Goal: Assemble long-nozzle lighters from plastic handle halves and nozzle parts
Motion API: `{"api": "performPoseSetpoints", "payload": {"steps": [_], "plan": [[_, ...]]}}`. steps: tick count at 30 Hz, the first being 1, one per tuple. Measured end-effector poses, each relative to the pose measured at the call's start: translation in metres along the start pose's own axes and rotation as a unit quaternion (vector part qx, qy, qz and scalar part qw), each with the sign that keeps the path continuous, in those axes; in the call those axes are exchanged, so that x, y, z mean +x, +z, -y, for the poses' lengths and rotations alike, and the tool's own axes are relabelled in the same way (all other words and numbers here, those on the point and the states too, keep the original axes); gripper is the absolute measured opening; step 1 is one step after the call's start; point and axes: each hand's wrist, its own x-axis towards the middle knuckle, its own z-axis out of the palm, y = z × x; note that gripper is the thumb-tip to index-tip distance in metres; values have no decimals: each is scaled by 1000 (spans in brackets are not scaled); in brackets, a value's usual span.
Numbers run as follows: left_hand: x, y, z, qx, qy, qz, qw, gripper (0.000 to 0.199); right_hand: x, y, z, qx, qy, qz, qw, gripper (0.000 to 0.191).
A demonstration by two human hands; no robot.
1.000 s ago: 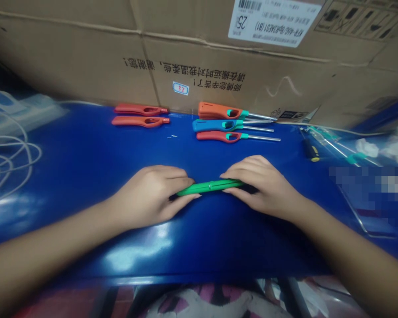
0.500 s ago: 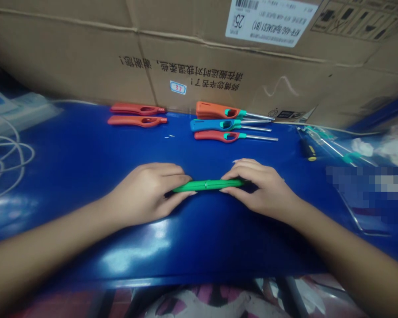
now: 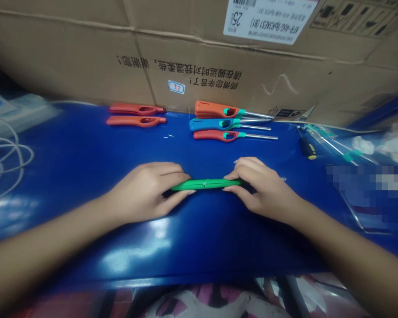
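A green lighter casing [image 3: 208,184] lies level between my two hands, edge-on, with a seam along it and a small notch near its middle. My left hand [image 3: 152,187] pinches its left end between thumb and fingers. At the other end, my right hand [image 3: 260,183] grips it the same way; the tip there is hidden by my fingers. Beyond my hands lie an orange lighter [image 3: 214,109], a blue lighter [image 3: 207,124] and a red lighter [image 3: 208,135], each with a metal tube. Two orange-red casings [image 3: 129,120] without tubes lie to their left.
A large cardboard box [image 3: 86,57] stands along the back of the blue table [image 3: 86,159]. White cable [image 3: 18,154] coils at the left. At the right are a dark screwdriver handle [image 3: 307,145], teal parts with metal rods [image 3: 350,154] and plastic wrapping.
Both hands keep their hold on the green casing. My right hand has shifted slightly outward along it, showing a little more green. The view has shifted slightly.
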Motion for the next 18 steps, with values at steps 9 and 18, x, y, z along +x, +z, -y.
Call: {"api": "performPoseSetpoints", "payload": {"steps": [9,18], "plan": [[1,4,-7,-85,-16,-1,996,21,4,1,5,78,37,9,996,12],[3,2,-12,-111,-10,-12,994,19,3,1,7,78,24,4,997,6]]}}
